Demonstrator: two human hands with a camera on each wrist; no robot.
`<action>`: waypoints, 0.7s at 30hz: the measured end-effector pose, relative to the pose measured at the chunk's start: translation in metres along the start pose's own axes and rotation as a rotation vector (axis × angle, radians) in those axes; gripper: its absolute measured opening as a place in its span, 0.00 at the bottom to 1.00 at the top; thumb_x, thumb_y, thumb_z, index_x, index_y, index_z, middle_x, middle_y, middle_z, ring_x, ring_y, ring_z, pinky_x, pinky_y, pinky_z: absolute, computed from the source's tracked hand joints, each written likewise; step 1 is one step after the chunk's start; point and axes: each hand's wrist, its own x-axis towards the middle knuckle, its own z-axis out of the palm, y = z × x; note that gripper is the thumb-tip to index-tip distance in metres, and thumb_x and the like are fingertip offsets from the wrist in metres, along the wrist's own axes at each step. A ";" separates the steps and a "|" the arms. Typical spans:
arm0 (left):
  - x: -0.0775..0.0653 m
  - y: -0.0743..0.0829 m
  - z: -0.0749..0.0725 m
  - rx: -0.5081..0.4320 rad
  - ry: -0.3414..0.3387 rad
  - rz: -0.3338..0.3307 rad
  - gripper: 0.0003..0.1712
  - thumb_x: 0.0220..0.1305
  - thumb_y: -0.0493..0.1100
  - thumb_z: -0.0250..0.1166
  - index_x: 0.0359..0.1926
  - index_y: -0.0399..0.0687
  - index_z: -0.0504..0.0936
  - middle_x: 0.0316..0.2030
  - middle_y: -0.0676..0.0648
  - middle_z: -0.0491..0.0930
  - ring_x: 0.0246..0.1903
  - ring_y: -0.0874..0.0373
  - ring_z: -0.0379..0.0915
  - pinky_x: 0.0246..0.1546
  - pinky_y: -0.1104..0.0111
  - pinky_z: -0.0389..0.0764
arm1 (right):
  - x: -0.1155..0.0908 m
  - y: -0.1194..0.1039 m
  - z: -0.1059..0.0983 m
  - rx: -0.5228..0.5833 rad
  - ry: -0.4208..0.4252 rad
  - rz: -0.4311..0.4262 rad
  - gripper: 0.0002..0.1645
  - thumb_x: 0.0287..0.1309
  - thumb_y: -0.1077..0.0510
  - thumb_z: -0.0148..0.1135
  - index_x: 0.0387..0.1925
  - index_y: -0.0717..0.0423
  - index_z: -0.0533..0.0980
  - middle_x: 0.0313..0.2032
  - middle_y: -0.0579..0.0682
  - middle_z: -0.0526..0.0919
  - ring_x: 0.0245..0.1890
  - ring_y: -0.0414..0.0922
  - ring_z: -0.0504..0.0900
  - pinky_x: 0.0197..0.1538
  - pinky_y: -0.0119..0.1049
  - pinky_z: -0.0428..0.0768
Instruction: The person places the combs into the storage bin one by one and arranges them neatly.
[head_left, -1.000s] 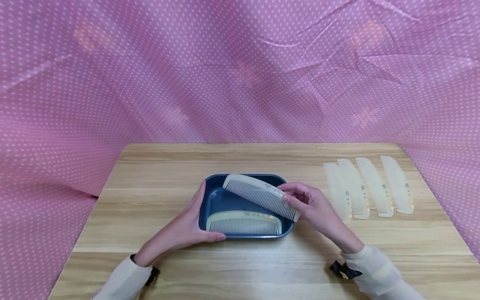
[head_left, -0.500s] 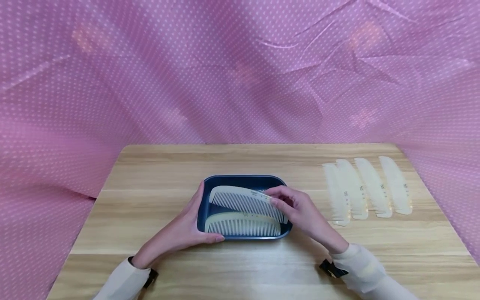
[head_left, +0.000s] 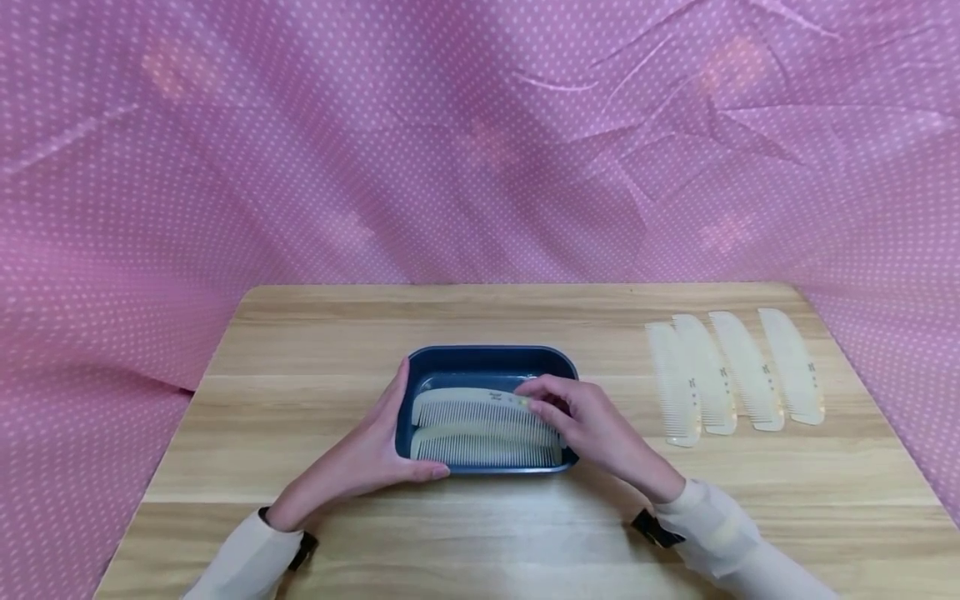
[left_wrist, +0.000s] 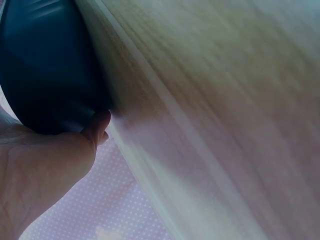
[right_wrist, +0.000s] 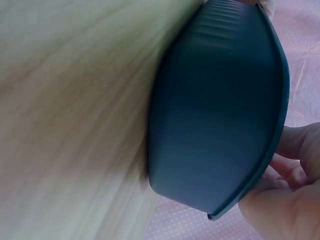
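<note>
Comb (head_left: 472, 407) straightened alongside second comb (head_left: 484, 452) in tub (head_left: 491, 360), right hand (head_left: 591, 421) pinching it; left hand (head_left: 372, 448) clasps tub; four combs (head_left: 747, 372) rightward.

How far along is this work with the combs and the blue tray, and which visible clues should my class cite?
Done: the near comb lies in the blue tray.
In hand: the right hand pinches a second comb inside it, while the left hand grips the tray's left end.
Left, probably: four combs on the table.
</note>
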 end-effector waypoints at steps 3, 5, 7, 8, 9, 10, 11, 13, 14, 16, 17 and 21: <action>0.000 0.001 0.000 -0.003 -0.006 -0.010 0.87 0.53 0.62 0.87 0.88 0.70 0.23 0.88 0.47 0.33 0.84 0.42 0.39 0.76 0.34 0.54 | 0.001 0.000 0.001 -0.039 -0.017 -0.028 0.12 0.76 0.65 0.67 0.55 0.52 0.88 0.48 0.44 0.90 0.38 0.40 0.82 0.40 0.36 0.83; -0.001 0.001 0.000 0.008 -0.008 -0.015 0.87 0.54 0.62 0.87 0.88 0.69 0.23 0.88 0.47 0.33 0.84 0.41 0.38 0.75 0.33 0.55 | 0.001 0.000 0.001 -0.066 -0.041 -0.049 0.12 0.76 0.66 0.67 0.55 0.53 0.88 0.49 0.44 0.90 0.40 0.40 0.83 0.43 0.37 0.84; -0.001 0.001 0.000 0.017 -0.011 -0.017 0.86 0.55 0.63 0.86 0.88 0.67 0.23 0.88 0.45 0.32 0.84 0.39 0.38 0.75 0.31 0.56 | 0.002 0.000 0.001 -0.083 -0.071 -0.056 0.13 0.76 0.66 0.66 0.55 0.54 0.88 0.50 0.45 0.90 0.42 0.40 0.83 0.45 0.37 0.85; 0.000 0.000 0.000 0.021 -0.011 -0.017 0.86 0.55 0.63 0.86 0.88 0.67 0.23 0.88 0.45 0.32 0.84 0.38 0.38 0.74 0.31 0.56 | 0.002 0.000 0.001 -0.087 -0.086 -0.054 0.13 0.77 0.66 0.66 0.55 0.54 0.88 0.50 0.44 0.90 0.43 0.39 0.84 0.45 0.37 0.85; 0.000 0.000 0.000 0.023 -0.012 -0.017 0.86 0.55 0.63 0.86 0.88 0.66 0.23 0.88 0.45 0.32 0.84 0.38 0.38 0.74 0.30 0.56 | 0.002 -0.001 0.000 -0.087 -0.100 -0.048 0.13 0.77 0.66 0.65 0.55 0.53 0.88 0.50 0.44 0.90 0.43 0.39 0.84 0.46 0.37 0.85; 0.000 0.000 0.000 0.025 -0.012 -0.015 0.86 0.55 0.63 0.86 0.88 0.66 0.23 0.88 0.44 0.32 0.84 0.37 0.38 0.74 0.30 0.56 | 0.002 -0.001 0.000 -0.085 -0.114 -0.039 0.13 0.77 0.66 0.65 0.55 0.53 0.88 0.49 0.44 0.90 0.42 0.39 0.83 0.45 0.37 0.84; 0.001 -0.001 0.001 0.022 -0.012 -0.013 0.86 0.56 0.63 0.86 0.88 0.65 0.23 0.88 0.44 0.33 0.84 0.37 0.38 0.73 0.29 0.56 | 0.002 -0.001 0.000 -0.082 -0.125 -0.032 0.13 0.78 0.65 0.65 0.55 0.53 0.88 0.49 0.43 0.90 0.41 0.39 0.83 0.44 0.37 0.84; 0.001 -0.001 0.001 0.012 -0.013 -0.011 0.85 0.56 0.62 0.85 0.88 0.66 0.23 0.88 0.44 0.33 0.84 0.37 0.38 0.74 0.29 0.56 | 0.002 -0.002 0.000 -0.096 -0.139 -0.024 0.12 0.78 0.65 0.64 0.55 0.52 0.87 0.48 0.43 0.89 0.40 0.38 0.82 0.43 0.36 0.84; 0.001 0.000 0.001 0.007 -0.013 -0.010 0.85 0.56 0.62 0.86 0.88 0.67 0.23 0.88 0.45 0.33 0.84 0.38 0.38 0.74 0.30 0.56 | 0.002 -0.002 0.000 -0.113 -0.143 -0.030 0.12 0.78 0.65 0.64 0.55 0.52 0.87 0.48 0.43 0.90 0.40 0.38 0.82 0.42 0.36 0.83; 0.001 0.000 0.001 -0.005 -0.012 -0.005 0.86 0.55 0.61 0.86 0.88 0.68 0.23 0.88 0.46 0.34 0.84 0.39 0.39 0.74 0.30 0.55 | 0.002 -0.002 0.002 -0.157 -0.149 -0.053 0.12 0.78 0.65 0.65 0.55 0.52 0.87 0.49 0.43 0.90 0.40 0.37 0.82 0.42 0.36 0.83; 0.001 0.000 0.001 -0.010 -0.011 -0.003 0.86 0.55 0.61 0.86 0.88 0.69 0.24 0.88 0.47 0.34 0.84 0.40 0.40 0.74 0.30 0.56 | 0.001 -0.002 0.003 -0.183 -0.151 -0.069 0.12 0.78 0.65 0.65 0.55 0.52 0.87 0.49 0.44 0.90 0.41 0.37 0.83 0.43 0.36 0.84; 0.000 -0.001 0.002 -0.002 -0.003 0.005 0.86 0.55 0.62 0.86 0.88 0.68 0.24 0.88 0.46 0.35 0.84 0.39 0.41 0.74 0.30 0.57 | 0.000 0.000 0.006 -0.248 -0.155 -0.128 0.12 0.77 0.65 0.66 0.55 0.53 0.87 0.50 0.44 0.90 0.48 0.38 0.86 0.49 0.39 0.86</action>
